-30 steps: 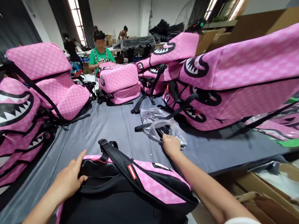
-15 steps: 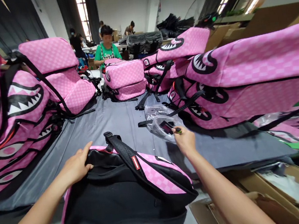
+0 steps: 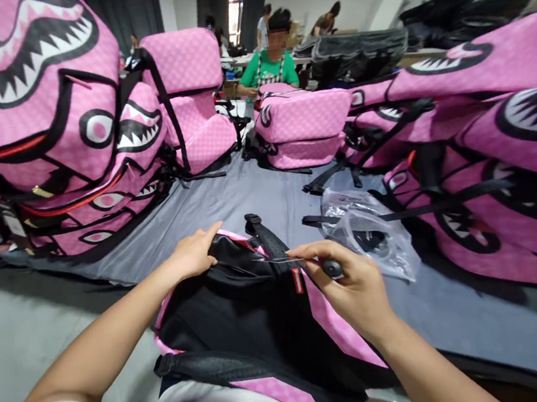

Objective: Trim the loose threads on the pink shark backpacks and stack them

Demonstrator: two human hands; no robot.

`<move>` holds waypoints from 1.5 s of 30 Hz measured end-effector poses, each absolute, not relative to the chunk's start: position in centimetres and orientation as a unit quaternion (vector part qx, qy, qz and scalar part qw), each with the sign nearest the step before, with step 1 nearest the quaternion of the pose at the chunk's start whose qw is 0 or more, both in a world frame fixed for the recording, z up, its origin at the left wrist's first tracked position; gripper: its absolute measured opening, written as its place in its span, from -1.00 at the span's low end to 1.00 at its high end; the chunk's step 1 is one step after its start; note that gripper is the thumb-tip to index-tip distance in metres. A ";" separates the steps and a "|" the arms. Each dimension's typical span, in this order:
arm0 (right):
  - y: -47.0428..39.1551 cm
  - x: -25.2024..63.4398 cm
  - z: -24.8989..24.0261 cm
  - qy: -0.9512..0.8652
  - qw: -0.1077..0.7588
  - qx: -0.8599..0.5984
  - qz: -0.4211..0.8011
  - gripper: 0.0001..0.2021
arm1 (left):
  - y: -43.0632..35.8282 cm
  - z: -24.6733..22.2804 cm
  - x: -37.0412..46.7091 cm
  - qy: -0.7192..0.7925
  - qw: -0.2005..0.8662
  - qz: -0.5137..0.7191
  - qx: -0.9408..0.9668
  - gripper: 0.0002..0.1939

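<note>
A pink and black backpack lies in front of me with its black back panel and straps facing up. My left hand is closed on its upper left edge, the thumb over the black lining. Over the strap with the red label, my right hand pinches a small tool with a dark rounded end; a thin, shiny length points left from the fingertips, too fine to make out. Just beyond that hand is a clear plastic bag with something dark in or under it.
Pink shark-mouth backpacks are stacked at the left and right of the grey-covered table. More pink bags stand at the far edge. A person in green is behind them, with other people further back.
The view has turned left. My right hand has moved from the plastic bag to above the backpack's strap, still holding the small tool. My left hand keeps its grip on the backpack's edge.
</note>
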State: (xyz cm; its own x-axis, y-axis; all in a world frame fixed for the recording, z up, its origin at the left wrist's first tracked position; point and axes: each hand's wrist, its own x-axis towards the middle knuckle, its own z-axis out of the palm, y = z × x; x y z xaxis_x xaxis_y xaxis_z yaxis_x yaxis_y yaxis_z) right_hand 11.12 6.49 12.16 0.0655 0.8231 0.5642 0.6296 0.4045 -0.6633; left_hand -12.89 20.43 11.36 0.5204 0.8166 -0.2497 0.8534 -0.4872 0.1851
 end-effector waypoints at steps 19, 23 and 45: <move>7.1 9.0 9.2 -0.807 0.389 -0.433 -0.103 -0.64 | 20.7 10.8 -13.3 0.477 0.158 -0.049 0.863 -0.12; 7.5 7.7 9.7 -0.769 0.418 -0.479 -0.070 -0.79 | 20.5 11.0 -13.5 0.478 0.173 -0.041 0.860 -0.14; 13.0 2.0 11.2 -0.776 -0.119 -0.609 0.113 -0.69 | 15.0 2.9 -18.1 0.501 0.227 0.254 0.796 0.00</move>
